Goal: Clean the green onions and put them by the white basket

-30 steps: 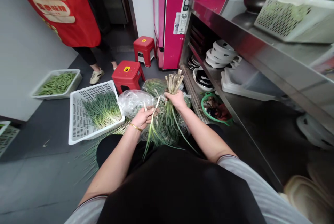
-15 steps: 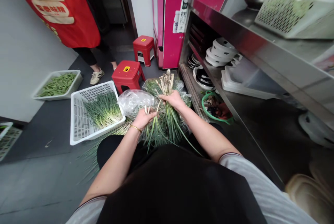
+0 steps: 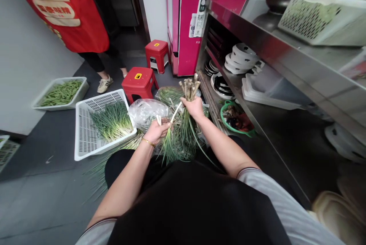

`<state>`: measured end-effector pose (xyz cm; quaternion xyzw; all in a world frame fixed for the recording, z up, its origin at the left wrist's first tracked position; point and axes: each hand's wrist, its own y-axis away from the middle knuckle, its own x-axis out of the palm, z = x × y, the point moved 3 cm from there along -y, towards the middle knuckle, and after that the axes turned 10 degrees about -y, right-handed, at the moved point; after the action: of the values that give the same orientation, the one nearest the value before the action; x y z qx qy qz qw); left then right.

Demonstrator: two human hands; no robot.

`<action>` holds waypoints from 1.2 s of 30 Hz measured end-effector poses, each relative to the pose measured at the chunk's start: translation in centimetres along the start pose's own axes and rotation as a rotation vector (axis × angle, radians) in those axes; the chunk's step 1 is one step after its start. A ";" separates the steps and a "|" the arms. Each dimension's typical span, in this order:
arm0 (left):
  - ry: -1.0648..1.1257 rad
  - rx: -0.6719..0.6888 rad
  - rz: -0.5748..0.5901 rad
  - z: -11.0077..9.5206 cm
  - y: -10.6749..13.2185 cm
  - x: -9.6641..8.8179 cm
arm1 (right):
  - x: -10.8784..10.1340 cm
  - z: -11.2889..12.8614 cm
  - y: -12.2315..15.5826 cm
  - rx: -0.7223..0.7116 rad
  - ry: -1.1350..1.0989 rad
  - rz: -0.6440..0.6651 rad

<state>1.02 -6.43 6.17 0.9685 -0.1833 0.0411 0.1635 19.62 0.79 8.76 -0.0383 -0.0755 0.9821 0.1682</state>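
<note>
Green scallions (image 3: 189,90) in right hand (image 3: 193,107).

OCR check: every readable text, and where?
"专注乳品90年": pink cabinet
"鲜奶销量重庆市场遥遥领先": below that
"有机": its carton picture
"味精": red apron, preceding characters blurred
Too small or blurred: other cabinet and apron print.

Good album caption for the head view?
A bunch of scallions held near a white basket of more, with two red stools beyond.
</note>
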 end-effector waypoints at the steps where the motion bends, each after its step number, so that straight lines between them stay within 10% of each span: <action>1: 0.013 -0.005 -0.006 0.0 0.0 -0.1 | -0.6 0.1 -0.7 -0.002 -0.021 -0.040; 13: 0.092 0.045 -0.101 -0.6 -0.7 -1.1 | 0.4 0.3 4.1 0.232 -0.229 0.280; 21: -0.040 -0.004 -0.070 0.3 -0.4 0.0 | 1.9 1.4 2.5 0.128 -0.169 0.280; 28: -0.046 0.017 0.021 -0.1 -0.8 -0.3 | 3.2 0.4 3.6 0.062 0.101 0.578; 36: 0.062 0.043 -0.074 -0.5 -1.0 -1.8 | -0.1 1.3 2.7 0.163 -0.086 0.435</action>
<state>-0.32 -4.74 6.03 0.9762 -0.1414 0.0691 0.1494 18.68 -1.88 9.62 0.0017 0.0068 0.9988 -0.0480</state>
